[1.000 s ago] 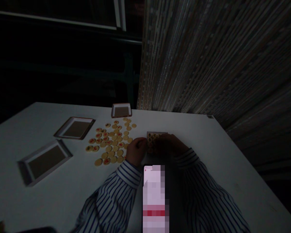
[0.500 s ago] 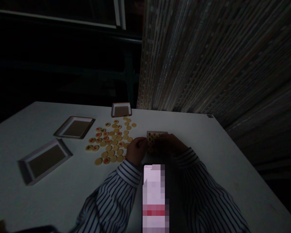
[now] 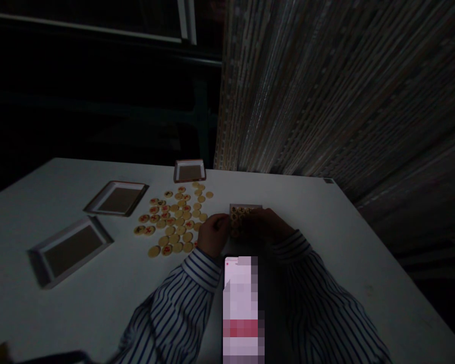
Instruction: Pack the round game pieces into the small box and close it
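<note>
A white, flat-topped table (image 3: 318, 207) is backed from 12 to 3 o'clock by a grey-brown curtain of glinting strings (image 3: 280, 91). At 6 o'clock, a lit, pinkish-white rectangular phone screen (image 3: 240, 298) is crossed by a red band (image 3: 240, 328); at 11 o'clock, a pale, straight-barred frame (image 3: 189, 23) is set against darkness.

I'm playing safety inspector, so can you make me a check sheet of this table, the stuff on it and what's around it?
Surface: white table, dimly lit.
Things being handled: small open box with marked round pieces inside; many loose pieces to its left, some marked red or dark.
Clutter: three open trays; lit phone between striped sleeves.
Hands: left hand curled at the box's left side; right hand over its right part; grip too dark to tell.
Cables: none certain; dark strip at lower left, unclear.
Surroundings: strand curtain behind; dark background.
</note>
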A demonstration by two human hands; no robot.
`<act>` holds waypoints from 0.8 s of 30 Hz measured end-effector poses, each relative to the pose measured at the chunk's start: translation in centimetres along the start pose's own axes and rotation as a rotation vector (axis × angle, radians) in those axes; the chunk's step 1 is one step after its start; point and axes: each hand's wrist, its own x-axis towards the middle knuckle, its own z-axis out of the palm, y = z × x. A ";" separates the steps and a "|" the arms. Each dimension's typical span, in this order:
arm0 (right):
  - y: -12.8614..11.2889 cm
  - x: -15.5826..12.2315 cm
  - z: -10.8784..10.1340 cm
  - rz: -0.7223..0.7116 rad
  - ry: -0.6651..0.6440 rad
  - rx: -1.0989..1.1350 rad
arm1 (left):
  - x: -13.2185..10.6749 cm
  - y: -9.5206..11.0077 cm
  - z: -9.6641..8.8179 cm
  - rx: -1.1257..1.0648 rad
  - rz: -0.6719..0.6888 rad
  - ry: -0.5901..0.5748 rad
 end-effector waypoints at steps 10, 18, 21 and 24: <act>-0.3 -0.1 -0.4 -0.029 0.012 -0.044 | 0.0 -0.2 -0.1 0.017 0.014 -0.004; -0.2 -0.2 -0.3 -0.033 0.023 -0.067 | 0.1 -0.5 0.0 0.033 0.020 -0.013; -0.1 -0.1 -0.1 -0.029 0.031 -0.027 | 0.1 -0.5 0.0 0.075 0.025 -0.022; -0.1 -0.2 -0.1 -0.035 0.013 0.034 | 0.1 -0.5 0.0 0.094 0.036 -0.021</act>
